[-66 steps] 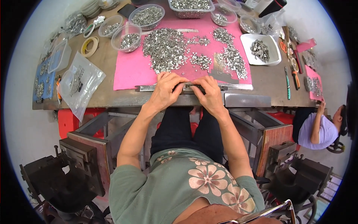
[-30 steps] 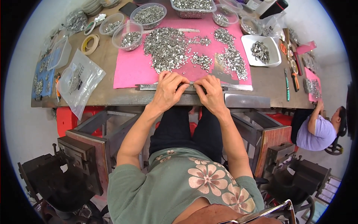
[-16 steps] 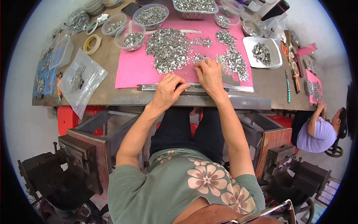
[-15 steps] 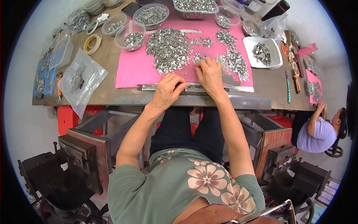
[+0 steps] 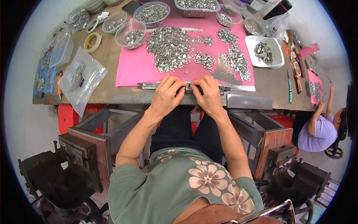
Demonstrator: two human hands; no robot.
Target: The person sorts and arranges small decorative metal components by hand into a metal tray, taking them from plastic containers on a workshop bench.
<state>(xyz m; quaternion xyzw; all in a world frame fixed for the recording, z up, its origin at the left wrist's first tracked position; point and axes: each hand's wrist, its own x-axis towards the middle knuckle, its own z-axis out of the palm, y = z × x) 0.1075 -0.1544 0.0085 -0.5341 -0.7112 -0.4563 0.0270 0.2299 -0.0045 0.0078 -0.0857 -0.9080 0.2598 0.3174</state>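
A long narrow metal bar fixture [image 5: 149,86] lies along the front edge of the pink mat [image 5: 128,69]. My left hand [image 5: 167,93] is at the middle of it, thumb and fingers pinched together. Just beside it, my right hand [image 5: 209,96] bends over the same bar in a pinch, its fingertips close to the left ones. Whatever small piece either hand grips is hidden by the fingers. Beyond the hands spreads a large heap of small shiny metal parts [image 5: 168,48]. A smaller cluster of parts [image 5: 204,61] and another heap [image 5: 238,61] lie to its right.
Clear plastic tubs [image 5: 151,15] of metal parts line the mat's far side. A white tray [image 5: 276,56] stands right, near pliers [image 5: 297,82]. A plastic bag [image 5: 89,72] and tape roll [image 5: 92,42] lie left. Another person [image 5: 317,130] sits at far right.
My right hand has come back from the small cluster to the bar, beside my left hand, which has shifted slightly right. The other person has stretched an arm outward.
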